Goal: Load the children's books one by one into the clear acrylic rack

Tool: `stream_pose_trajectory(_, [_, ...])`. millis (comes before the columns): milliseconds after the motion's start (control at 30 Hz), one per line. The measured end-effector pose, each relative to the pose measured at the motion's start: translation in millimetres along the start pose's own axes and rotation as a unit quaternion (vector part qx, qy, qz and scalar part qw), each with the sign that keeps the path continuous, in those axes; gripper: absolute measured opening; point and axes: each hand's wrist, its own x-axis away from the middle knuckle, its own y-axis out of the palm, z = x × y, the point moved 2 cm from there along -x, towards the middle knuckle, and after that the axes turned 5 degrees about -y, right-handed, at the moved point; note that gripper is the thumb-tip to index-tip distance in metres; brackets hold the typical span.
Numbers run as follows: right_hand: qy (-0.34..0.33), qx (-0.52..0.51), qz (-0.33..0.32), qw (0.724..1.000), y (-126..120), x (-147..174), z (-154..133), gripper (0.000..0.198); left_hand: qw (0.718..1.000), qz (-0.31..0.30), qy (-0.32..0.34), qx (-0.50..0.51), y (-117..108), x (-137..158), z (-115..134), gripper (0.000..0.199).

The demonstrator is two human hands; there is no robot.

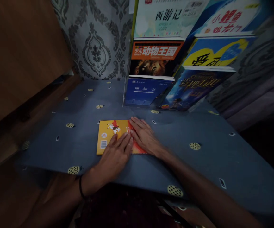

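A small book (102,129) with a yellow and orange-red cover lies flat on the blue cloth in front of me. A barcode and a small cartoon figure show on its yellow side. My left hand (117,154) rests flat on the book's lower middle, fingers stretched out. My right hand (144,134) lies palm down over its orange-red right part, fingers extended, their tips near the top edge. The two hands nearly meet at the book's middle. Much of the orange-red side is hidden under my right hand.
Behind the book stands a tiered row of upright books, among them a blue booklet (145,91), an orange animal book (154,57) and a dark blue book (189,87). A patterned curtain (96,47) hangs behind. Wooden furniture (20,57) stands at the left of the cloth-covered table (84,101).
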Motion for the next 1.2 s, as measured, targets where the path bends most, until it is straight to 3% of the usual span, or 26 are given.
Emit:
stream_pose_trajectory(167, [0.005, 0.003, 0.003, 1.000, -1, 0, -2, 0.052, 0.999, 0.049, -0.008, 0.022, 3, 17, -16, 0.043])
stream_pose_trajectory(533, [0.010, 0.043, -0.011, 0.999, -6, -1, -9, 0.048, 0.998, 0.034, -0.031, 0.032, -6, 49, -46, 0.043])
stream_pose_trajectory(600, [-0.013, 0.058, -0.024, 0.998, -6, -1, -24, 0.045, 0.998, 0.039, -0.037, 0.037, -5, 49, -45, 0.043])
stream_pose_trajectory(733, [-0.140, 0.014, -0.064, 0.988, -2, 5, -64, 0.046, 0.996, 0.058, -0.047, 0.043, -1, 48, -43, 0.042])
stream_pose_trajectory(833, [-0.142, -0.022, -0.062, 0.988, 1, 10, -75, 0.055, 0.996, 0.055, -0.048, 0.044, 0, 47, -42, 0.042])
stream_pose_trajectory(1000, [-0.123, -0.054, -0.092, 0.987, -4, 18, -55, 0.069, 0.996, 0.064, -0.044, 0.047, -3, 46, -44, 0.042])
stream_pose_trajectory(1200, [-0.056, -0.037, -0.083, 0.994, -12, 26, -14, 0.068, 0.995, 0.051, -0.047, 0.065, -8, 41, -44, 0.039])
